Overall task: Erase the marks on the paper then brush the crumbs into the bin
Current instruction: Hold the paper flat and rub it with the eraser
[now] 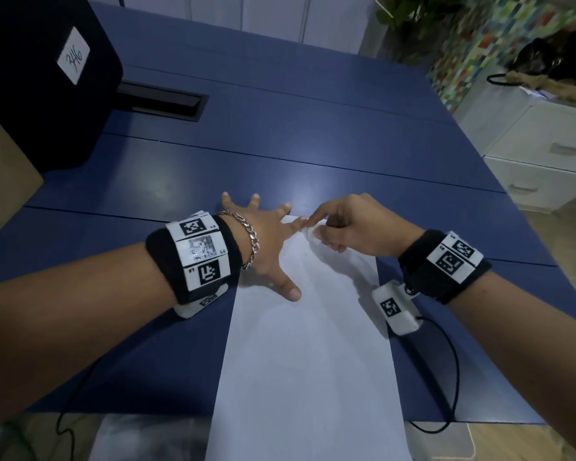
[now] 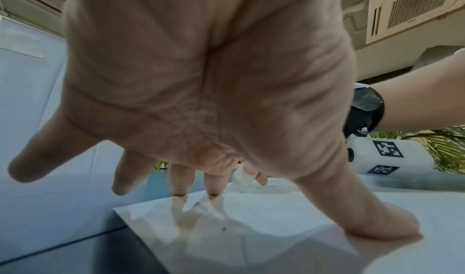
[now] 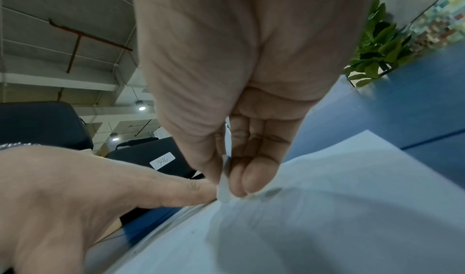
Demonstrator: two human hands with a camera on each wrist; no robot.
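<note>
Dim bluish light, soft glare on the table (image 1: 300, 191), wide-angle bending at edges, wrist views blurred

Blue table (image 1: 280, 134): fills most of the head view, panel seams running across it, with a black cable slot (image 1: 162, 101) at upper left. White drawer unit (image 1: 539, 154): right edge, two metal handles. Green plant (image 1: 409, 18): top right, beside a multicoloured mosaic wall (image 1: 486, 38). Pale wall panels (image 1: 280, 11): top centre. Ceiling air-conditioning cassette (image 2: 412, 6): upper right of the left wrist view. Concrete ceiling (image 3: 62, 20) with two round lamps (image 3: 141, 108): left of the right wrist view.
</note>
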